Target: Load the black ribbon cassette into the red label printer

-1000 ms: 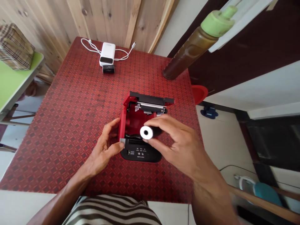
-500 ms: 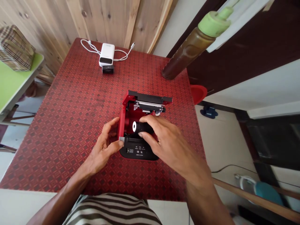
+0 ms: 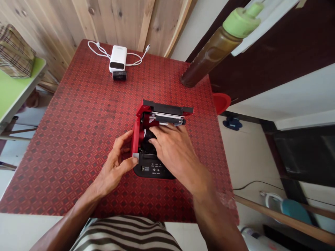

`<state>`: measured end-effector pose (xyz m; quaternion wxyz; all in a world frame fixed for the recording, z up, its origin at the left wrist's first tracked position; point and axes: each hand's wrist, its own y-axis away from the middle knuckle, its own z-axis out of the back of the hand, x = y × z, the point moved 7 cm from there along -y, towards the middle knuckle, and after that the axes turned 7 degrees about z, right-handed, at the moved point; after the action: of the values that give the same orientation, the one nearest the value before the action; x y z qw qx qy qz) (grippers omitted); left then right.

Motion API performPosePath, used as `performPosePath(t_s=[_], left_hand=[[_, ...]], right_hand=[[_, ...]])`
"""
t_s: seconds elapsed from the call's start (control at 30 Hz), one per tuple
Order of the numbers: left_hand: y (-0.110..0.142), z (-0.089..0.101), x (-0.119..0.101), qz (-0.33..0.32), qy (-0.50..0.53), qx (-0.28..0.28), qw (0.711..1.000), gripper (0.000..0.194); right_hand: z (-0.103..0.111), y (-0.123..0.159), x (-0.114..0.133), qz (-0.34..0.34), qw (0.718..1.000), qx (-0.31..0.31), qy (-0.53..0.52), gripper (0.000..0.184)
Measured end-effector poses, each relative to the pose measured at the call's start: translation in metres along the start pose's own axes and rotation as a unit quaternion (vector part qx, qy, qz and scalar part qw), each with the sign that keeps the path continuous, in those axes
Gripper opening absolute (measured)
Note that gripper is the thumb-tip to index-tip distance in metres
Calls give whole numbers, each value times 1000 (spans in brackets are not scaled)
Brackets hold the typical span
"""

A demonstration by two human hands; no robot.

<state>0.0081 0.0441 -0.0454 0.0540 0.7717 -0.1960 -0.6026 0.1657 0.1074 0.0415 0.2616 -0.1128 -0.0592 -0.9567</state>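
Note:
A red and black label printer [image 3: 157, 170] lies on the table with its lid [image 3: 164, 107] raised. At its left side is my left hand [image 3: 115, 164], fingers against the red wall and thumb on the front left corner. My right hand [image 3: 175, 150] reaches down into the open bay, its thumb and fingers closed around a small black roll [image 3: 149, 134] with a white core. The roll's left end shows inside the bay near the left wall; its right part is hidden under my hand.
At the back of the table [image 3: 86, 115] lie a white power bank [image 3: 118, 57] with a white cable and a small black cylinder [image 3: 119, 76]. A tall brown bottle [image 3: 209, 55] with a green cap stands at the back right. A checked bag [image 3: 15, 52] rests on a green table to the left.
My right hand has moved away from me and slightly left, lowering the roll deeper into the printer's bay. My left hand keeps its place on the printer.

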Motion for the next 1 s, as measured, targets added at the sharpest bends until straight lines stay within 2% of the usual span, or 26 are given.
performPosePath(t_s=[0.07,0.2,0.3,0.37,0.43,0.53,0.6,0.7,0.8,0.9,1.0], left_hand=[[0,0,0,2,-2,3,1000,72],[1,-1,-2,11,-10,2,1000,74],[1,-1,-2,17,-7,1,1000,75],[0,-1,-2,19,-5,6,1000,75],[0,-1,-2,14,-5,7,1000,74],[0,0,-2,9,-8,4,1000,71],[1,1,-4,3,-18,-5,1000,71],[6,6,-20,-48,-89,-57,993,63],[15,4,-43,-129,-208,-100,964,42],[18,-5,-55,-160,-296,-107,936,25],[17,-13,-61,-185,-335,-124,916,9]], right_hand=[[5,5,2,-1,1000,-9,-1,22],[31,33,10,26,995,-82,-49,21],[51,55,6,55,976,-135,-161,21],[58,63,-8,37,955,-147,-255,20],[55,64,-24,6,924,-128,-361,21],[40,54,-41,-21,869,-83,-488,34],[28,44,-44,-21,853,-54,-519,41],[15,34,-43,-24,870,-30,-492,42],[12,32,-39,-30,887,-42,-460,39],[13,35,-34,-27,912,-79,-401,29],[16,38,-28,-25,948,-133,-289,21]])
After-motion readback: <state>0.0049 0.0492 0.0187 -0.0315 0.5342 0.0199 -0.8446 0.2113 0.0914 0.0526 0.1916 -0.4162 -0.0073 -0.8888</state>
